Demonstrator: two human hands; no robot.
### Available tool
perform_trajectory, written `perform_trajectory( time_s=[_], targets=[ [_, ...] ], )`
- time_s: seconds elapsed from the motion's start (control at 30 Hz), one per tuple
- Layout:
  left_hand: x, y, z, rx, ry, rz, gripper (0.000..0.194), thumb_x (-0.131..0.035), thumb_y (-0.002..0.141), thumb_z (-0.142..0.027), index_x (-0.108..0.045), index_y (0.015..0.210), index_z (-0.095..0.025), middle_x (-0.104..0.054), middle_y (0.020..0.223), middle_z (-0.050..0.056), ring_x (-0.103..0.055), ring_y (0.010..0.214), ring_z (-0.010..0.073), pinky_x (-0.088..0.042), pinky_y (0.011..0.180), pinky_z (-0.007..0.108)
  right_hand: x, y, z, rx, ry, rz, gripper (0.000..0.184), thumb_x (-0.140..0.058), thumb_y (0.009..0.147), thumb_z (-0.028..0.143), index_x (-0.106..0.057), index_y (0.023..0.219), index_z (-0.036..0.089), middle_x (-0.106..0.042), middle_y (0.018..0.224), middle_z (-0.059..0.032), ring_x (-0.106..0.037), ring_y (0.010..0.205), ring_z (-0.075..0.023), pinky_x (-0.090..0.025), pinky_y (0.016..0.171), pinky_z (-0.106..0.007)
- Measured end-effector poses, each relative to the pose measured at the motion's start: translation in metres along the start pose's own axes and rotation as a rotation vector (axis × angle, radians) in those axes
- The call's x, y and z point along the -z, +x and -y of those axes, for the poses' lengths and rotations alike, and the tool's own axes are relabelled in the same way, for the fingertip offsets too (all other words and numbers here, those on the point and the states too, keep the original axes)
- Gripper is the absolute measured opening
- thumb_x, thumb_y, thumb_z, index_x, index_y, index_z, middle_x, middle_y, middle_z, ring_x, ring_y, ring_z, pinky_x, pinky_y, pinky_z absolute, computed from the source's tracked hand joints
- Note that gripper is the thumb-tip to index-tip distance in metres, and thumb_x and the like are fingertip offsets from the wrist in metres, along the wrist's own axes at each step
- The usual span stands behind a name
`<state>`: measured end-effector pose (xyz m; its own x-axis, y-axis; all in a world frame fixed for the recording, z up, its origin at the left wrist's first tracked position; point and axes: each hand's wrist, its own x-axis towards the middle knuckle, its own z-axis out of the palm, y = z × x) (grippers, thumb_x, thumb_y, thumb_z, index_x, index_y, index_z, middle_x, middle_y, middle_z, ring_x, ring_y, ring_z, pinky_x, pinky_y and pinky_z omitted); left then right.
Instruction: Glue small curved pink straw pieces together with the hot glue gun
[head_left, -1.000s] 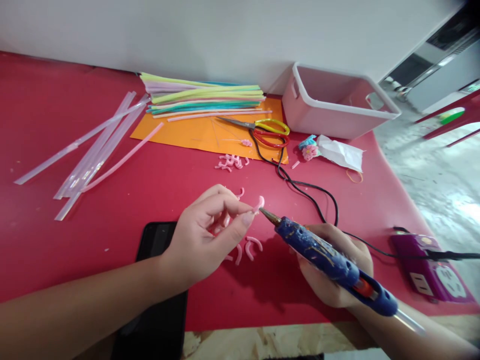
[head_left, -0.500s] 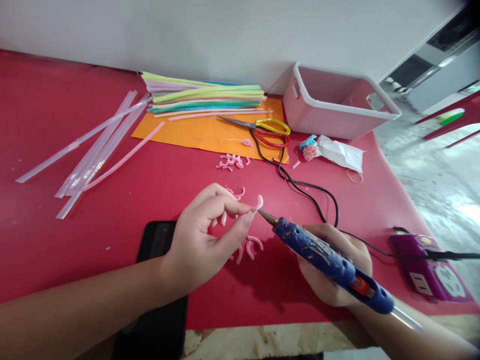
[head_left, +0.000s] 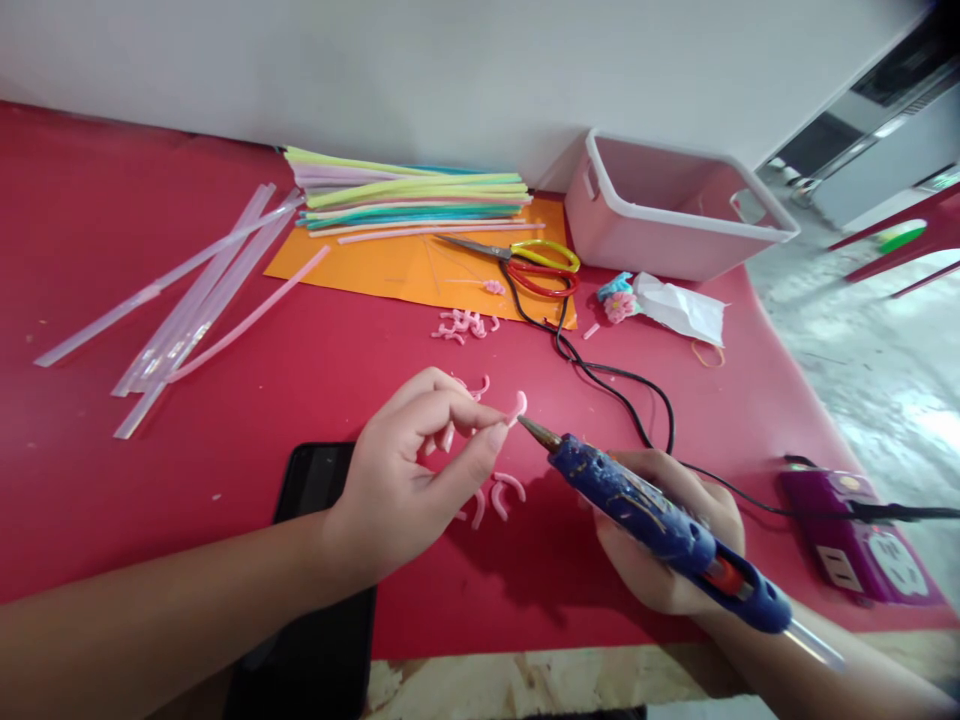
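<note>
Between thumb and forefinger, my left hand (head_left: 420, 470) pinches a short curved piece of pink pipe cleaner (head_left: 518, 404). My right hand (head_left: 675, 530) is wrapped round a blue hot glue gun (head_left: 637, 500), a clear glue stick (head_left: 814, 643) poking out of its back end. The gun's metal nozzle touches or nearly touches the pink piece. Below my left fingers lie several loose pink curved pieces (head_left: 510, 490). Farther back is a small pile of pink pieces (head_left: 463, 325).
Behind are a pipe cleaner bundle (head_left: 420, 190), scissors (head_left: 525, 258) on orange paper (head_left: 375, 275), and a pink bin (head_left: 675, 225). Clear glue sticks (head_left: 202, 290) lie left, a black phone (head_left: 319, 480) under my left forearm. A black cord (head_left: 637, 380) runs near a purple power strip (head_left: 847, 540).
The glue gun's nozzle has shifted very slightly to the right against the pink piece. My left hand keeps its pinch and has hardly moved.
</note>
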<state>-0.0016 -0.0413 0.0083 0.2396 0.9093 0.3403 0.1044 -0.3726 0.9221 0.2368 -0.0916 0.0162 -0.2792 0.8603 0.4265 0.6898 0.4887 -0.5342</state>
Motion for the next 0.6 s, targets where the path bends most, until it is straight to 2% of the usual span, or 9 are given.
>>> perform_trajectory(
  time_s=[0.13,0.33,0.6],
  targets=[
    [-0.0005,0.0016,-0.0016,0.066,-0.057,0.036,0.009,-0.064,0.095,-0.018,-0.071,0.09,-0.021,-0.057,0.083,-0.001,-0.056,0.072,0.0109,-0.046,0.065,0.025,-0.0005,-0.0016,-0.0007,-0.007,0.001,0.002,0.02,-0.061,0.078,0.015,-0.059,0.094,0.025,-0.07,0.066,0.0051,-0.062,0.045,-0.0092,-0.049,0.045,-0.018],
    [0.0003,0.006,-0.0037,0.179,-0.135,0.088,0.013,-0.063,0.096,-0.023,-0.072,0.086,-0.02,-0.058,0.081,0.0,-0.056,0.073,0.0118,-0.045,0.062,0.024,-0.0036,-0.0078,-0.0025,-0.105,-0.022,-0.098,0.014,-0.063,0.078,0.018,-0.062,0.09,0.025,-0.073,0.067,0.0041,-0.066,0.046,-0.012,-0.052,0.047,-0.021],
    [-0.001,0.0088,-0.0053,0.224,-0.289,0.098,0.017,-0.062,0.097,-0.023,-0.069,0.083,-0.018,-0.06,0.084,0.001,-0.061,0.077,0.0122,-0.054,0.07,0.024,-0.0033,-0.0051,-0.0076,-0.058,0.031,-0.024,0.018,-0.065,0.079,0.017,-0.061,0.095,0.025,-0.07,0.064,0.0042,-0.064,0.043,-0.0128,-0.049,0.042,-0.021]
  ],
)
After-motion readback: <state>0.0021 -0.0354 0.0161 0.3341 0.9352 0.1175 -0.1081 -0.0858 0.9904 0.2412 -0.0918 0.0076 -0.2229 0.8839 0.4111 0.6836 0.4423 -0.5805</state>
